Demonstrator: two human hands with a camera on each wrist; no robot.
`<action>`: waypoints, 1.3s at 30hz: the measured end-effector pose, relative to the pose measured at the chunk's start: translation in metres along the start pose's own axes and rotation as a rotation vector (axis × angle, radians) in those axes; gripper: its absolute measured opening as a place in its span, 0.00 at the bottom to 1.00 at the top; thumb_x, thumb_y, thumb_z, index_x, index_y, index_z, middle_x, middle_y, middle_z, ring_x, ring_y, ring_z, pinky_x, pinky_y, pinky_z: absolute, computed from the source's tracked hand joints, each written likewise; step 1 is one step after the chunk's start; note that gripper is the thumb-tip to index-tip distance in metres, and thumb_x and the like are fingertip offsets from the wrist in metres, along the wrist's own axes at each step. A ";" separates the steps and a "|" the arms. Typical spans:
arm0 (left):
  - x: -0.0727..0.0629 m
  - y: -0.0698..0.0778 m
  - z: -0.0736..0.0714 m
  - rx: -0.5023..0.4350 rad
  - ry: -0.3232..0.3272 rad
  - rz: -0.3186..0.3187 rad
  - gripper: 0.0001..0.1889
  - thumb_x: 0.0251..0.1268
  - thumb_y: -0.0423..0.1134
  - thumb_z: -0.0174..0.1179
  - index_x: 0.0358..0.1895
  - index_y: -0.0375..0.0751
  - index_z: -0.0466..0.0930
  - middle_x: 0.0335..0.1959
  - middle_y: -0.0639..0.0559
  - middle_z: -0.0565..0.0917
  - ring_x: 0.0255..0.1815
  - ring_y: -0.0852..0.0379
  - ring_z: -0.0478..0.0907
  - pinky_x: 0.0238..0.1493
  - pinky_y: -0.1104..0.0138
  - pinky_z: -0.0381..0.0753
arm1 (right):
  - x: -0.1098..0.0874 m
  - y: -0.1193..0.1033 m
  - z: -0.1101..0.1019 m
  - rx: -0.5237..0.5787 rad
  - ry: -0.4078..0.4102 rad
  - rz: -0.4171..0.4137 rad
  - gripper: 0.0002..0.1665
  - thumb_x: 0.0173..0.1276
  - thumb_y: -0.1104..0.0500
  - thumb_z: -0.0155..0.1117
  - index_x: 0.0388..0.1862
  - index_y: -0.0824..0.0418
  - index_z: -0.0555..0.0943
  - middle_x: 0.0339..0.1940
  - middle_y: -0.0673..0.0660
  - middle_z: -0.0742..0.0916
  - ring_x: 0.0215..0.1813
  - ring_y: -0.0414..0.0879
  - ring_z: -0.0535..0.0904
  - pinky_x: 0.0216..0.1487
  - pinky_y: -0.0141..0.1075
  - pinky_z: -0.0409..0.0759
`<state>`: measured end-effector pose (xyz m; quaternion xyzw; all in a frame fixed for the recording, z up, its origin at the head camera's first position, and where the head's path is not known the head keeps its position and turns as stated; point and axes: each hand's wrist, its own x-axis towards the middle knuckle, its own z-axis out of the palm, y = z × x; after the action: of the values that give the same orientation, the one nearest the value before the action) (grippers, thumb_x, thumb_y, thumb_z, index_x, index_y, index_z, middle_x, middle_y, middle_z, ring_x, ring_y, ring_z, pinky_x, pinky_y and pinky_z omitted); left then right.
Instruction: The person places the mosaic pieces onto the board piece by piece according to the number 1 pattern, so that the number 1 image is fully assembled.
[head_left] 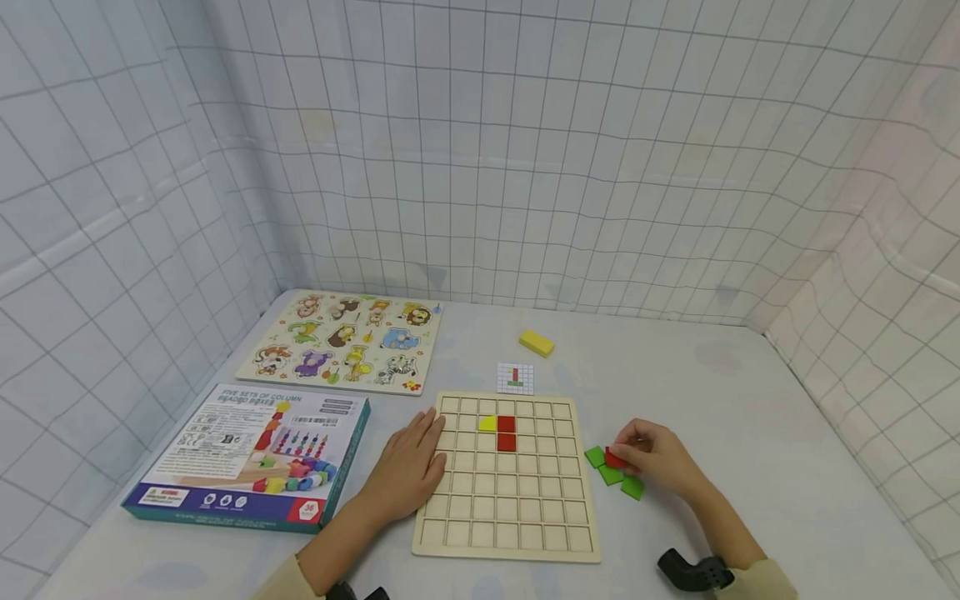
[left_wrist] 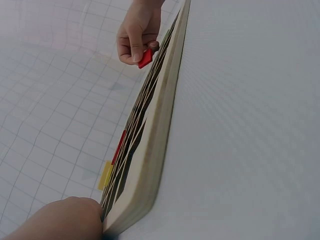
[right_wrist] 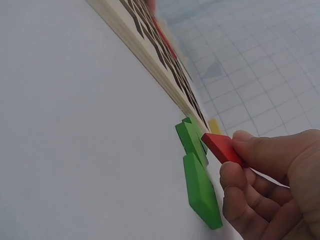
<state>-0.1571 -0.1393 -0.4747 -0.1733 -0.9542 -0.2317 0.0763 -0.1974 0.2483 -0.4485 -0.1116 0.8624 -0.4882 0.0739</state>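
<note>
My right hand [head_left: 654, 454] pinches a red square tile [right_wrist: 223, 148] between thumb and fingers, just above several green tiles [right_wrist: 199, 187] lying right of the board. The wooden grid board [head_left: 485, 506] lies flat in the middle of the table. In its upper cells sit a yellow piece [head_left: 487, 423] with a slanted side and, to its right, two red tiles [head_left: 506, 442] one below the other. My left hand [head_left: 408, 467] rests at the board's left edge with its fingers extended. A small pattern card [head_left: 515, 379] with a grid lies behind the board.
Behind the card is a yellow block [head_left: 537, 342]. At the left lie an animal puzzle board [head_left: 367, 337] and, nearer, a bead-set box [head_left: 247, 458]. Grid-patterned cloth walls [head_left: 525, 167] enclose the table at the back and sides.
</note>
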 end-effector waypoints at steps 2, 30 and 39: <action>0.000 0.000 0.000 -0.005 0.002 0.004 0.29 0.73 0.41 0.49 0.71 0.29 0.62 0.73 0.35 0.61 0.75 0.40 0.55 0.69 0.45 0.56 | 0.001 0.000 0.003 -0.004 -0.008 -0.012 0.09 0.66 0.62 0.67 0.34 0.67 0.77 0.29 0.56 0.83 0.25 0.43 0.77 0.28 0.33 0.80; -0.001 0.000 0.001 0.001 -0.004 0.000 0.29 0.73 0.41 0.49 0.72 0.29 0.61 0.73 0.36 0.61 0.75 0.40 0.54 0.69 0.45 0.56 | 0.014 -0.026 0.039 0.052 -0.128 -0.128 0.10 0.67 0.60 0.66 0.35 0.66 0.78 0.31 0.56 0.82 0.25 0.42 0.78 0.26 0.32 0.77; -0.001 0.000 0.001 0.003 -0.005 -0.002 0.29 0.73 0.42 0.48 0.72 0.29 0.61 0.74 0.36 0.61 0.75 0.41 0.54 0.69 0.45 0.55 | 0.018 -0.033 0.051 0.094 -0.131 -0.084 0.07 0.67 0.62 0.66 0.36 0.65 0.78 0.33 0.55 0.83 0.26 0.47 0.80 0.26 0.34 0.79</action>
<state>-0.1567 -0.1388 -0.4762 -0.1728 -0.9549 -0.2297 0.0739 -0.1987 0.1847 -0.4464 -0.1759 0.8263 -0.5227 0.1148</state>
